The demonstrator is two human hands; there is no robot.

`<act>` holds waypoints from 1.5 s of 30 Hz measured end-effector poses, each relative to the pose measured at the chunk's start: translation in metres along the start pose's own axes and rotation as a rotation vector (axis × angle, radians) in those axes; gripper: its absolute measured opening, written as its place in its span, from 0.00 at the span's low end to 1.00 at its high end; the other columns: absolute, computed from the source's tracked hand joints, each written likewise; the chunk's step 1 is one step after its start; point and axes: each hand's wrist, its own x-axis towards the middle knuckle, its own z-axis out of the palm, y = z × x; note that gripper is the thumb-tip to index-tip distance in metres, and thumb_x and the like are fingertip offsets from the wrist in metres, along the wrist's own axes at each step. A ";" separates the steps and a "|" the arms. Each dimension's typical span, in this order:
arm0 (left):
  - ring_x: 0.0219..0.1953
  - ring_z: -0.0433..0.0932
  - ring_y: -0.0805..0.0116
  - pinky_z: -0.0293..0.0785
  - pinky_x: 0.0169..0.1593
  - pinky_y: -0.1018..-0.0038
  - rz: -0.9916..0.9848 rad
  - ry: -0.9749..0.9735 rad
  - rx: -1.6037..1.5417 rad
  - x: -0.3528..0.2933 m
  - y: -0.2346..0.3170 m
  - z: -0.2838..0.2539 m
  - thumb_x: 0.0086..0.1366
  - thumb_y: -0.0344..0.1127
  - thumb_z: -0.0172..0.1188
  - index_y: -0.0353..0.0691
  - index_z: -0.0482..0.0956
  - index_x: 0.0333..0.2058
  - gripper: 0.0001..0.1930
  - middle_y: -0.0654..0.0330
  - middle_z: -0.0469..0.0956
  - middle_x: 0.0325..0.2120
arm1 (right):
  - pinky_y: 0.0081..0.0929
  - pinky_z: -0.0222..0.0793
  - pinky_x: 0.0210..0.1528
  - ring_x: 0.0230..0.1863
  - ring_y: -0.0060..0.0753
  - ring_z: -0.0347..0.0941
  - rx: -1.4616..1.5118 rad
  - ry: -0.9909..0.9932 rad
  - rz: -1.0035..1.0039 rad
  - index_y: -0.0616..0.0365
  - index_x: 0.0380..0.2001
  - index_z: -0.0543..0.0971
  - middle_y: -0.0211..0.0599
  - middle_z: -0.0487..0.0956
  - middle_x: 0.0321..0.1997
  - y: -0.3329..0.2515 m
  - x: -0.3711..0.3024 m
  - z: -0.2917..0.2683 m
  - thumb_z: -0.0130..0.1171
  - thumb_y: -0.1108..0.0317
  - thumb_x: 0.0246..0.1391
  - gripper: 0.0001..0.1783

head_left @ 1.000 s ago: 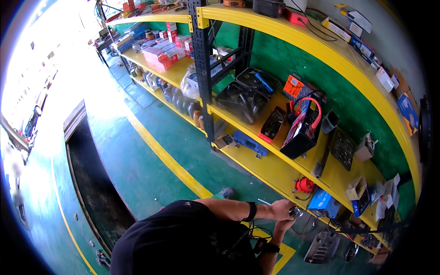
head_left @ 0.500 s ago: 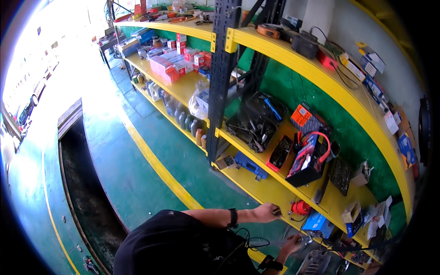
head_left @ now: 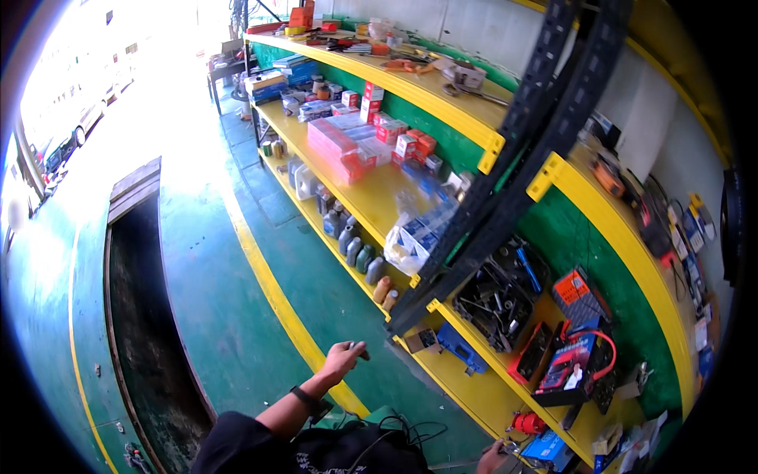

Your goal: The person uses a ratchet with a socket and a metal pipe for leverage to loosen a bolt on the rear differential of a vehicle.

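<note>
the left bare hand (head_left: 341, 363) hangs above the glossy green floor (head_left: 225, 340), grip unclear; the right bare hand (head_left: 491, 459) clamps shiny silver metal (head_left: 511, 448).

Two pieces, one per hand, well apart. Small dark piece (head_left: 363, 355): short, stubby, held in the left grip (head_left: 340, 363), one end sticking out to the right. It's up over the green floor (head_left: 237, 344), clear of the lowest yellow shelf (head_left: 471, 389), nearest that shelf's left corner. Exact shape too small to read. Silvery metal piece (head_left: 510, 448): shiny, uneven outline, held in the right grip (head_left: 492, 458), by the shelf's front edge, well right of the same corner. Contact with the edge: can't tell. Fine detail blurred.
</note>
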 end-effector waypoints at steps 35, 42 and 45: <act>0.14 0.59 0.82 0.52 0.18 0.80 0.108 0.254 -0.296 0.454 0.279 -0.486 0.68 0.43 0.55 0.35 0.79 0.24 0.19 0.66 0.73 0.16 | 0.29 0.66 0.21 0.13 0.27 0.66 0.530 -0.558 -0.078 0.56 0.15 0.69 0.33 0.70 0.11 -0.630 -0.102 0.313 0.50 0.61 0.64 0.22; 0.19 0.64 0.81 0.59 0.24 0.81 0.341 0.139 -0.054 0.554 0.396 -0.557 0.69 0.41 0.56 0.34 0.81 0.29 0.16 0.64 0.79 0.22 | 0.31 0.66 0.21 0.14 0.27 0.65 0.707 -0.475 0.019 0.56 0.20 0.68 0.32 0.67 0.12 -0.745 -0.164 0.334 0.51 0.65 0.64 0.17; 0.23 0.69 0.80 0.64 0.28 0.80 0.460 0.145 -0.010 0.582 0.435 -0.574 0.68 0.39 0.58 0.32 0.81 0.32 0.14 0.65 0.78 0.21 | 0.34 0.65 0.20 0.13 0.29 0.60 0.950 -0.408 0.087 0.57 0.19 0.65 0.31 0.62 0.13 -0.782 -0.178 0.337 0.50 0.68 0.64 0.18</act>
